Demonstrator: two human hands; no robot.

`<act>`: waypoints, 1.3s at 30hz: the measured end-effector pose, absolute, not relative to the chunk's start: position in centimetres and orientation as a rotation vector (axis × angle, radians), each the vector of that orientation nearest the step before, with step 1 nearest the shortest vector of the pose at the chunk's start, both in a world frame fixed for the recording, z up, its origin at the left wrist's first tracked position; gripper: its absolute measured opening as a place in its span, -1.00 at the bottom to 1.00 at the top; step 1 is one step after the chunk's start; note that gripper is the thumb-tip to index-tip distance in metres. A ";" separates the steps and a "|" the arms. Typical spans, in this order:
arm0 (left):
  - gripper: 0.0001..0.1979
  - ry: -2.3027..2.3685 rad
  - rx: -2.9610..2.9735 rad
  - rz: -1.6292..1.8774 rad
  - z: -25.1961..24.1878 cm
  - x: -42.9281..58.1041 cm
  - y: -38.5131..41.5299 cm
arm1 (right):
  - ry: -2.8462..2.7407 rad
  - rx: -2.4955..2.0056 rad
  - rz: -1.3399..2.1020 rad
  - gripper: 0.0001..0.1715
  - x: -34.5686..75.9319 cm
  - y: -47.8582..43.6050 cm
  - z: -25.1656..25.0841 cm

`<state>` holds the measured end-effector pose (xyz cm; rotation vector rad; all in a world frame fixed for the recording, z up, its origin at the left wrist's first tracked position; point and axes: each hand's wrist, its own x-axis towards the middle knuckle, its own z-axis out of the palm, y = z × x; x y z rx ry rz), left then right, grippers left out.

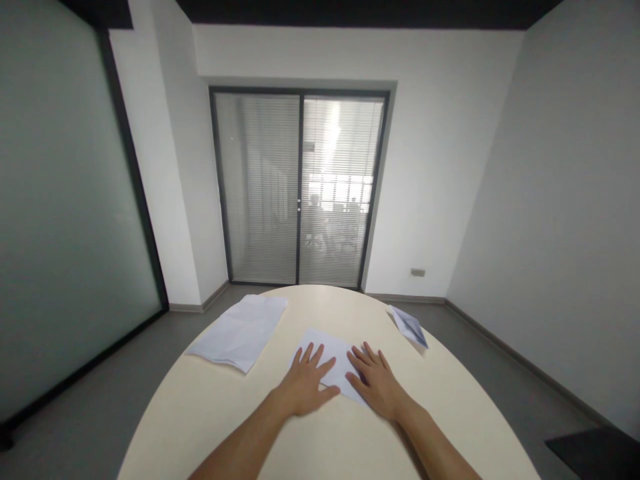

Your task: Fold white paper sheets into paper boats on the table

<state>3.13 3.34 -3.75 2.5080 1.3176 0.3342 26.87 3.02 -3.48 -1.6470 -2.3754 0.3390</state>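
Observation:
A white sheet of paper (333, 357) lies on the round table under both of my hands. My left hand (307, 383) rests on its left part, fingers spread and palm down. On the right part, my right hand (376, 383) lies flat with its fingers apart. The sheet's middle shows between the two hands, while its side edges are partly hidden beneath them. Neither hand grips anything.
Large white sheets (245, 331) lie at the table's left edge. A folded paper piece (409, 327) sits near the right edge. The pale round table (320, 447) stands before glass doors (299, 187) with blinds.

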 end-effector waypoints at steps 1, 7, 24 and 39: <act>-0.28 1.315 2.509 0.346 -3.8 3.1 3.4 | -2.408 -1.590 0.378 -0.22 26.8 2.8 -3.2; -0.28 1.301 2.498 0.343 -3.8 3.0 3.7 | -2.518 -1.394 0.558 -0.14 26.5 1.8 -1.8; -0.38 1.295 2.525 0.358 -4.3 2.3 4.1 | -2.432 -1.114 0.479 -0.56 27.3 2.4 -2.2; -0.63 1.131 2.693 0.679 -4.2 2.3 4.2 | -2.240 -1.293 0.474 -0.60 27.7 2.9 -2.0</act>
